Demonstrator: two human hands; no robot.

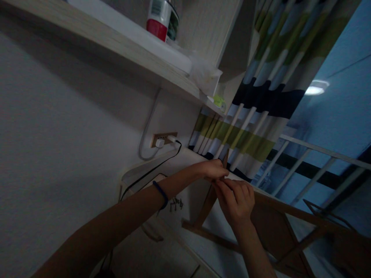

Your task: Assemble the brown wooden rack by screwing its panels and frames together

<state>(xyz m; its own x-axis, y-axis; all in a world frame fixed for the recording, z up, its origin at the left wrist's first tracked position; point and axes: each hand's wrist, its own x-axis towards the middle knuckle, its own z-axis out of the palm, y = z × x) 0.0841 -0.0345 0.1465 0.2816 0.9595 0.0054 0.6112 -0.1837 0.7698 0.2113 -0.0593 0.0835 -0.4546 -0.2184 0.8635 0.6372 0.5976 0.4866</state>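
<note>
Dim, tilted view. Left hand [213, 170] and right hand [236, 199] meet at the top of a wood frame [207, 206] on a white worktop [193, 200]. Both have fingers curled, prob. pinching its upright strut; fingertips too dark to tell more. Screws [175, 204] lie near the frame's foot, striped curtain [261, 96] behind.

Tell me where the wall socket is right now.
Head view, left of centre: the wall socket sits on the wall under the shelf, up-left of the left hand gripping the wooden frame.
</note>
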